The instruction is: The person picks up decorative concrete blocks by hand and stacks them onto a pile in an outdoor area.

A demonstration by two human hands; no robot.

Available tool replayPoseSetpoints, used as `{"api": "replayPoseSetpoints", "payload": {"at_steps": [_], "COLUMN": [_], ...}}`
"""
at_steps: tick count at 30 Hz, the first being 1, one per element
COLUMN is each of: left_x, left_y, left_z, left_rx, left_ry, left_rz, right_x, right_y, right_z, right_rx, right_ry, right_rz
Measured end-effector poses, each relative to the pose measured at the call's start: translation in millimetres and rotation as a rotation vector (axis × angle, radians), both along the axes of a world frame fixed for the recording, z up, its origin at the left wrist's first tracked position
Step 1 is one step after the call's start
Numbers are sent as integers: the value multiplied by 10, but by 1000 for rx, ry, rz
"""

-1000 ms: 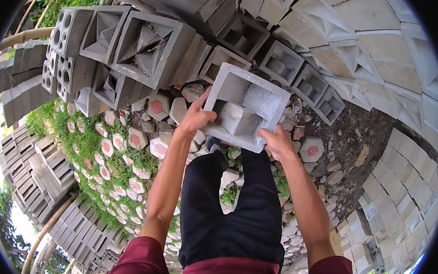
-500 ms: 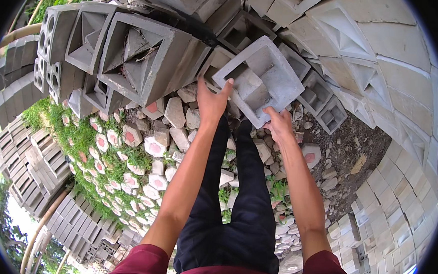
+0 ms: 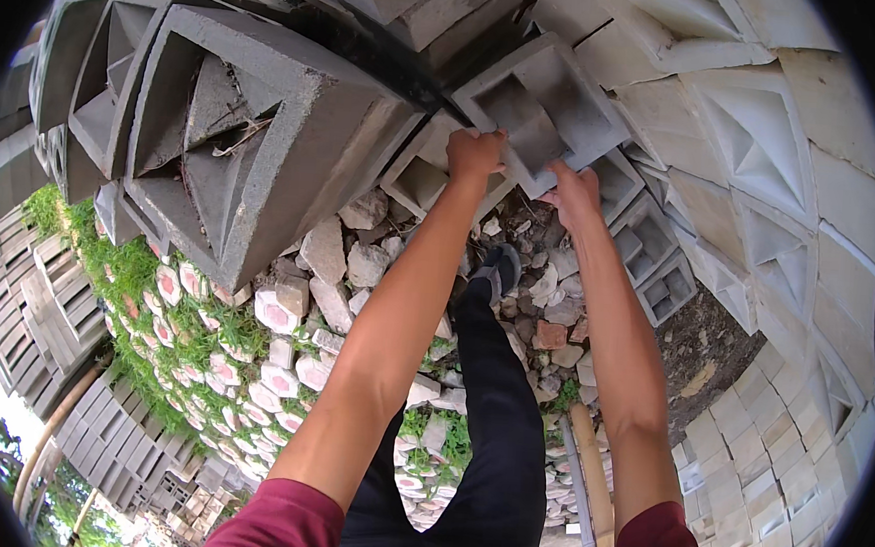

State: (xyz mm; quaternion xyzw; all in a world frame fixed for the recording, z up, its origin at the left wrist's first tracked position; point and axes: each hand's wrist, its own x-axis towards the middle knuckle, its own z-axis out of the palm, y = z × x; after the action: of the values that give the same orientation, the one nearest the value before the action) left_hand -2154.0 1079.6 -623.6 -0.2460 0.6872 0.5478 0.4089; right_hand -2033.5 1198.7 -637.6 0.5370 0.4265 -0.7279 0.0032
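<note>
A square grey concrete vent block (image 3: 593, 103) with hollow, slanted recesses is held out in front of me, tilted, among other blocks at the far side. My left hand (image 3: 476, 155) is closed on its near left edge, with the fingertips partly hidden. At its near lower corner, my right hand (image 3: 574, 195) grips the rim with bent fingers. Below the left hand lies another hollow block (image 3: 419, 179), and a further block (image 3: 615, 184) sits just right of my right hand. Whether the held block rests on anything beneath is hidden.
Large vent blocks (image 3: 256, 132) are stacked close on the left. A wall of pale blocks (image 3: 756, 143) rises on the right, with a smaller block (image 3: 665, 287) at its foot. Loose rubble (image 3: 343, 268) surrounds my shoe (image 3: 499, 267); a wooden pole (image 3: 594, 474) lies beside my leg.
Both hands have carried the vent block farther away and slightly right, in among the other blocks. I have stepped closer, and the left stack looms larger.
</note>
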Motion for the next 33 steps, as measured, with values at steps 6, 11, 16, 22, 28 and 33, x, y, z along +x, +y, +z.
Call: {"api": "replayPoseSetpoints", "payload": {"at_steps": [6, 11, 16, 22, 28, 33], "left_x": [-181, -255, -296, -245, -134, -46], "left_y": [-129, -31, -95, -103, -161, -64], "left_z": [-455, -503, -520, -586, -686, -500], "left_rx": [-49, 1, 25, -17, -226, -334], "left_ry": [89, 73, 72, 95, 374, 481], "left_rz": [-154, 19, -21, -8, -121, -109], "right_x": [-306, -374, -389, -368, -371, -324], "right_y": [-91, -64, -91, -74, -65, -48], "right_z": [-116, -214, -371, -446, -379, -356], "right_rx": [29, 119, 57, 120, 41, 106], "right_ry": [-59, -27, -81, -92, 1, -43], "right_rz": [-40, -42, -16, 34, 63, 113]}}
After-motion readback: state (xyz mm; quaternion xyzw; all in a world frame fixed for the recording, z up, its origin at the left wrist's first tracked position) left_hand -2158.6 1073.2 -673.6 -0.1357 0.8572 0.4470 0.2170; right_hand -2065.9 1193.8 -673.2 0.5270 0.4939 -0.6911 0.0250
